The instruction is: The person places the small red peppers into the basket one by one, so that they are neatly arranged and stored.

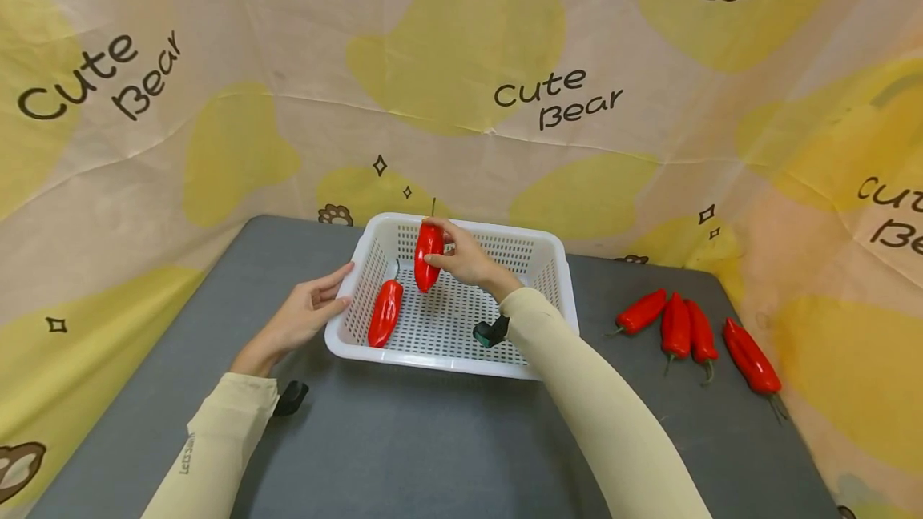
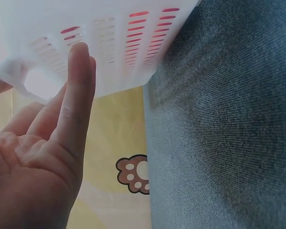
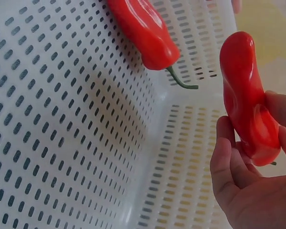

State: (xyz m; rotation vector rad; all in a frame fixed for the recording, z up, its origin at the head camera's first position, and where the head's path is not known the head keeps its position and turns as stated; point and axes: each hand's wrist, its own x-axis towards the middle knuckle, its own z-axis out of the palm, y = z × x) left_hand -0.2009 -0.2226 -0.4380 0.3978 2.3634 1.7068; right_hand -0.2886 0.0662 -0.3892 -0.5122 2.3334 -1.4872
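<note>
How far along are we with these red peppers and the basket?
Done, it seems: one red pepper lies in the white basket. In hand: a second pepper, held by the right hand above the basket floor; the left hand touches the basket's side. Apparently left: four peppers on the grey table, right of the basket.

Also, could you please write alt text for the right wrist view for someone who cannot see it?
The fingers of the right hand grip a glossy red pepper over a white perforated basket. A second red pepper lies in the basket, its green stem attached.
</note>
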